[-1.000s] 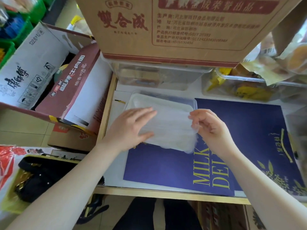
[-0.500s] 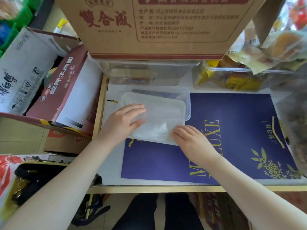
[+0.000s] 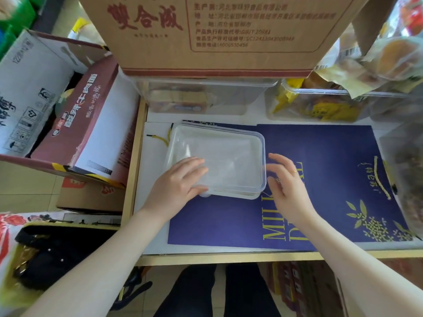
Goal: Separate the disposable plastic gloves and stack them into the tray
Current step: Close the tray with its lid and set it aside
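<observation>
The clear tray [image 3: 257,138] sits on the counter [image 3: 155,124] with thin gloves [image 3: 224,161] stacked inside. The left hand [image 3: 176,186] presses them flat, fingers spread. The right hand [image 3: 286,186] is loose beside the tray, holding nothing. No more gloves show outside.

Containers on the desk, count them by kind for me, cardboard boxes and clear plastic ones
Cardboard boxes: 1, the big brown box at the back.
Clear plastic bins: 2, one under the box, one with yellow packets.
Clear plastic tray: 1.
Total: 4.
</observation>
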